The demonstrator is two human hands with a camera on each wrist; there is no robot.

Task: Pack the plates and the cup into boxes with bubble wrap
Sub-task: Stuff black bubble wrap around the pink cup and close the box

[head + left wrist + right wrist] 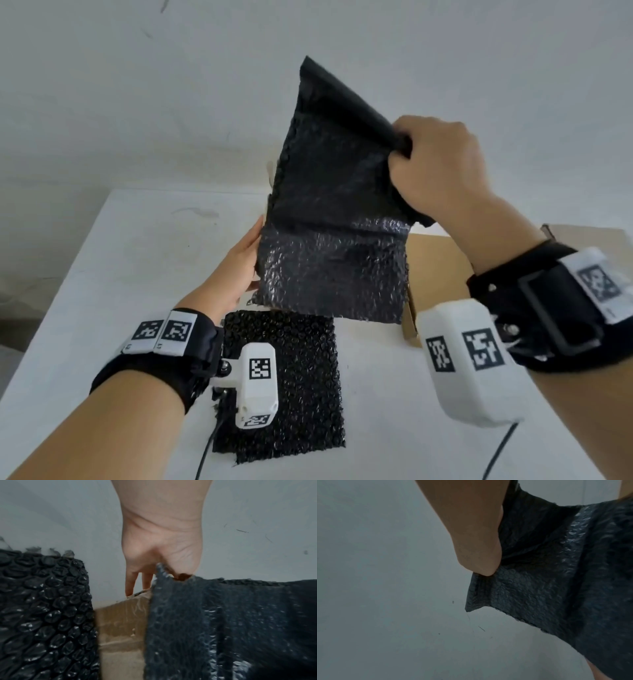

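a white table point(113, 260) stands against a plain pale wall point(137, 85). a flat sheet of black bubble wrap point(284, 370) lies at 6 o'clock; a cardboard box point(435, 260) sits at 3 o'clock, partly hidden. the right hand point(442, 161) pinches the raised bubble wrap sheet point(335, 233) at its upper edge, while the left hand point(236, 270), fingers fairly straight, holds its left edge. bare tabletop lies at 9 o'clock.

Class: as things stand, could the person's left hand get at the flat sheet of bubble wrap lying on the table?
Probably yes. The flat bubble wrap sheet lies uncovered on the white table, just below the left hand. That hand, though, is touching the raised bubble wrap sheet, which the right hand also grips.
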